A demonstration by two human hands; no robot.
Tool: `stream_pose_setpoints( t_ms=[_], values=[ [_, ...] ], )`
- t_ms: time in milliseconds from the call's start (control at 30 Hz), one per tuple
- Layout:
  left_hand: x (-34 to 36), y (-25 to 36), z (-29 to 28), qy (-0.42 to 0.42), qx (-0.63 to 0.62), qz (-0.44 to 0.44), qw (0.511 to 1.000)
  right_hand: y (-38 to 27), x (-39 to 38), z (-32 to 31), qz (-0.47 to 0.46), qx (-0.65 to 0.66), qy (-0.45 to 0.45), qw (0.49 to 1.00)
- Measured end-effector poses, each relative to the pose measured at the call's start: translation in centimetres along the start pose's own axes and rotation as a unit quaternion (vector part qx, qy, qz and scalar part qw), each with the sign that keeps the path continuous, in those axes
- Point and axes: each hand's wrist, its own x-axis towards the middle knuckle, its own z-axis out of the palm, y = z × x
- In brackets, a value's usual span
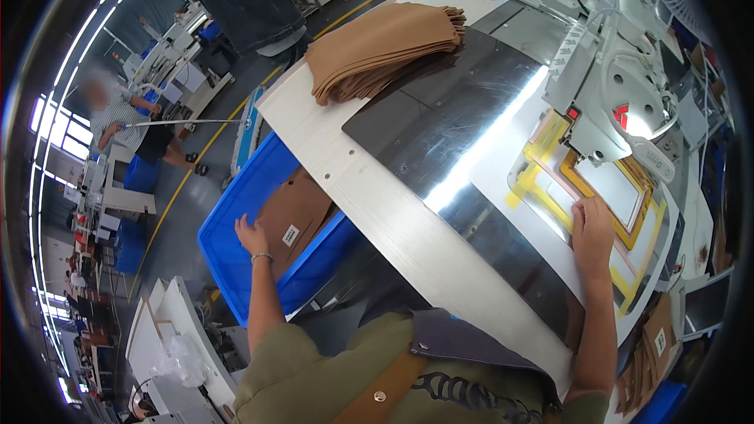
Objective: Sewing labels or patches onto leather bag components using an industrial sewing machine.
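My left hand (251, 237) is over a blue bin (224, 255) at the left, its fingers apart and nothing seen in them. Brown flat pieces (302, 204) lie in that bin, one with a small white label. At the right, my right hand (593, 229) has its fingers bent together at the edge of a yellow-edged frame (624, 237), under the head of a white sewing machine (620, 86). Yellow tape (542, 153) runs over the white plate around the frame. The fingertips are partly hidden.
A stack of brown pieces (385, 47) rests at the far side of the white table (369, 208), beside a shiny metal plate (440, 126). More brown pieces (648, 349) hang at the lower right. Two other people stand beyond the table, one holding a long pole.
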Motion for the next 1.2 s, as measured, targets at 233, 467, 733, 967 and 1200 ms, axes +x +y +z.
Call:
stream_pose_setpoints(
  t_ms=[233,467,733,967,1200],
  values=[
    [-1.7,35.5,-7.0,-0.134,-0.541,0.264,0.787,-0.6,1.0,-1.9,0.013,0.056,0.022,0.998],
    [-19.3,55.3,-11.7,-0.736,-0.524,0.214,0.372,-2.4,1.3,-3.4,0.037,0.258,0.077,0.962],
    [-23.4,59.1,-9.5,-0.7,-0.493,0.249,0.453,-1.8,1.9,-3.7,0.087,0.32,-0.014,0.943],
    [-21.2,57.3,-7.4,-0.466,-0.507,0.514,0.511,1.0,1.3,-4.3,0.132,0.308,-0.154,0.93],
    [-18.6,58.7,-5.1,-0.283,-0.406,0.677,0.545,6.8,6.7,-6.6,0.178,0.307,-0.059,0.933]
  ],
)
